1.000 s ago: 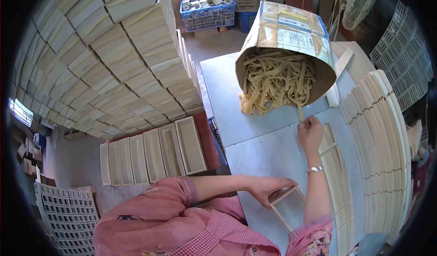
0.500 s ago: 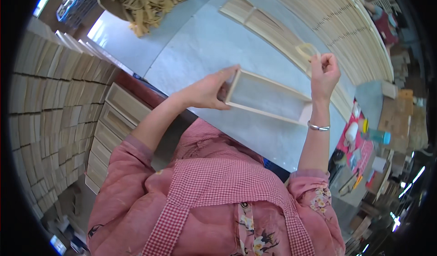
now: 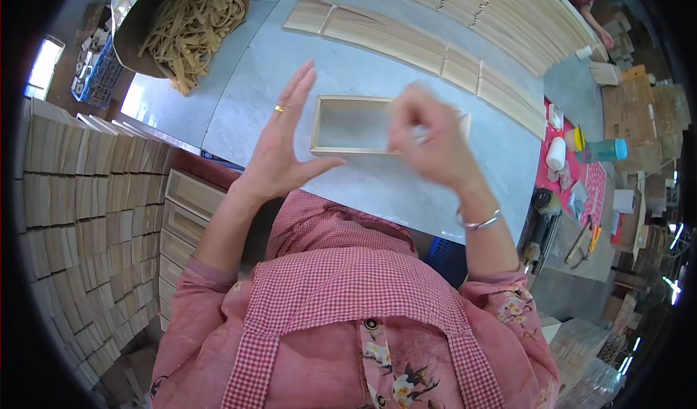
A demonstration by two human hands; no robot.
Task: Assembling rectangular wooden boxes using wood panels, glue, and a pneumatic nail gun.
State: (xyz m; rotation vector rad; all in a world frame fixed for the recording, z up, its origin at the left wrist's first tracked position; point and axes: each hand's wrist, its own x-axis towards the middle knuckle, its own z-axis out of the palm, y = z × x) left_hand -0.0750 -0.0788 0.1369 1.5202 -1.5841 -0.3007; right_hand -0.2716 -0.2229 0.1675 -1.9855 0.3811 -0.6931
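Observation:
A shallow rectangular wooden frame (image 3: 316, 127) lies on the pale table (image 3: 247, 111), with a light surface showing inside its rim. My left hand (image 3: 278, 147) is just left of the frame, fingers stretched up and thumb out to the side, holding nothing. Over the frame's right part is my right hand (image 3: 430, 133), its fingers curled but smeared by motion. Whether anything is in them I cannot make out. This hand hides part of the frame's far and near sides.
Thin wooden slats (image 3: 385, 40) lie in a row beyond the frame, with long stacked wood strips (image 3: 508, 24) behind. Tan bands (image 3: 196, 27) fill a box (image 3: 134, 24) at far left. Wood stacks (image 3: 80, 191) stand left. Another person's arm (image 3: 597, 27) shows at far right.
My left hand has let go of the frame and opened. The frame now lies flatter on the table. My right hand, which held a pale band loop, has moved left over the frame.

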